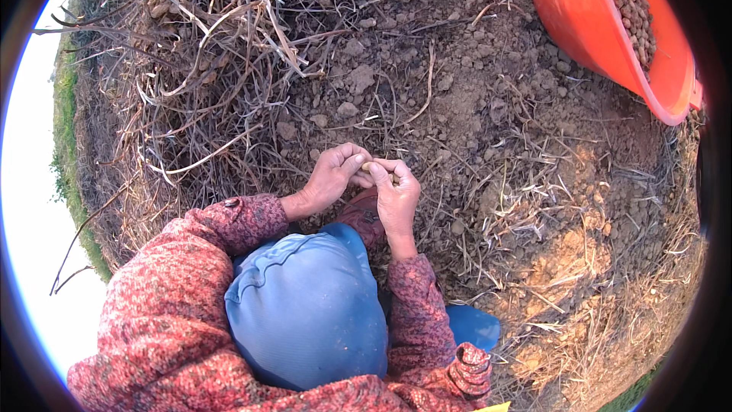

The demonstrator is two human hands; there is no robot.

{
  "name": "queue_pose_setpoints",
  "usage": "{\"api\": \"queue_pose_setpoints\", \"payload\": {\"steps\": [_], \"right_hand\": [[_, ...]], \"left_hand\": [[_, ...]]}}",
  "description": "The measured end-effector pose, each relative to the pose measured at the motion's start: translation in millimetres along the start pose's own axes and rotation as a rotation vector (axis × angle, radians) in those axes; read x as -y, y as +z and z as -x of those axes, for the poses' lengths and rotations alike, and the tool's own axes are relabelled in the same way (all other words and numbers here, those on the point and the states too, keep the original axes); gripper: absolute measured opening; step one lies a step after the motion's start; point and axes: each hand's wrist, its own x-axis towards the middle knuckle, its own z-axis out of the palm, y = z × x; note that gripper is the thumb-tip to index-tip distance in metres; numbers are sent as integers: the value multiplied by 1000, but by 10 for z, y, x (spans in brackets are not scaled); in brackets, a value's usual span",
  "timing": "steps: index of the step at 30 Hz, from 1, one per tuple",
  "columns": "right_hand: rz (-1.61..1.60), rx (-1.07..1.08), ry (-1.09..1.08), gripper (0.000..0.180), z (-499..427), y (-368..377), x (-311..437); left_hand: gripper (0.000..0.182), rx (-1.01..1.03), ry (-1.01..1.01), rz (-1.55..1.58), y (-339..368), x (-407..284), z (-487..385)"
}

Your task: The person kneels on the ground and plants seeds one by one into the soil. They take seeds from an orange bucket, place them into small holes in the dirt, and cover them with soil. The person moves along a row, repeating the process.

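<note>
My left hand (pixel 333 176) and my right hand (pixel 397 194) meet above my shoe, fingertips touching. Between the two thumbs is a small pale pod (pixel 366 166), which looks like a peanut in its shell, pinched by both hands. More small pods (pixel 394 178) show in the curled fingers of my right hand. How many each hand holds is hidden by the fingers. At the upper right, an orange-red plastic bucket or tub (pixel 583 17) lies tilted, with a heap of unshelled peanuts (pixel 632 14) inside.
A large pile of dry, tangled plant stalks (pixel 217 74) lies at the upper left. Loose soil with clods (pixel 360 80) spreads ahead of me. Dry straw and scattered stems (pixel 532 217) cover the ground on the right. My blue-clad knee (pixel 309 303) is just below my hands.
</note>
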Motion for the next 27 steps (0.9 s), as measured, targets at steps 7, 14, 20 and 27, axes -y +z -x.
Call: {"api": "queue_pose_setpoints", "payload": {"steps": [7,14,20,27], "right_hand": [[-790,261,129,17,-51,-271,206],[-778,415,118,14,-98,-382,154],[-885,486,204,22,-29,-255,154],[-826,489,243,22,-4,-243,175]], "left_hand": [[24,-191,320,-339,-63,-322,-167],[18,-594,770,-403,-428,-889,-1017],[18,-746,683,-173,-741,-1065,-1653],[32,-1116,648,-168,-700,-1161,-1973]]}}
